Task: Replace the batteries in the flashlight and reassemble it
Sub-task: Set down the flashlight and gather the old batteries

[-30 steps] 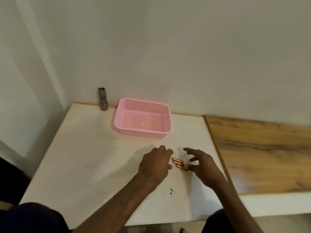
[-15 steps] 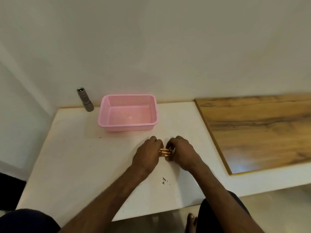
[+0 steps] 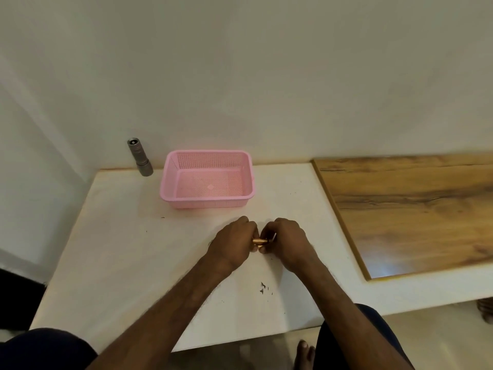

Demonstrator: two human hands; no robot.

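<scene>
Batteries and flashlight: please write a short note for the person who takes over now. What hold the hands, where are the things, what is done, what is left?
Left hand and right hand: both closed on the copper batteries, held between them just above the white table.
Flashlight: upright at the wall, left of the pink basket, untouched.
Basket: empty.
Done: batteries gathered.
Left: open the flashlight, swap batteries, reassemble.

The pink basket [image 3: 206, 180] stands toward the back of the white bench [image 3: 112, 249]. Bare bench lies open left of the basket and in front of it, down to the two hands. Between the basket and the wall corner stands the upright flashlight [image 3: 139, 156]. Right of the basket, bare bench runs to a wooden board [image 3: 410, 209].
</scene>
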